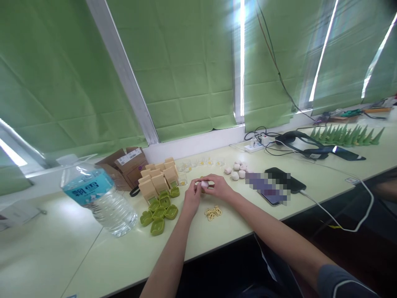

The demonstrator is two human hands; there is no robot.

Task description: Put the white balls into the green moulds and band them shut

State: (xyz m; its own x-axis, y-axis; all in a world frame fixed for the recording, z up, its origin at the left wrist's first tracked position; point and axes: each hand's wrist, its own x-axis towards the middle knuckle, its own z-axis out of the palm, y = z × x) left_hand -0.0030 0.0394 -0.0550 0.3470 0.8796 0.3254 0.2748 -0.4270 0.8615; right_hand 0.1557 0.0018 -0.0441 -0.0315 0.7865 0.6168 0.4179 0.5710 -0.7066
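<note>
Nearest the head camera, two bare forearms reached over the pale table, and the left hand and right hand met above it. Their fingers were bent around one small pinkish-white lump, grasping it between both hands; how firmly could not be told. Work on that lump seemed unfinished, since it was not set down. More white lumps lay loose beyond the right hand, perhaps done, perhaps waiting. Yellow loops lay heaped nearer the person, untouched. Off to the left, green cups stood clustered before tan packets; whether these were finished pieces was unclear.
</note>
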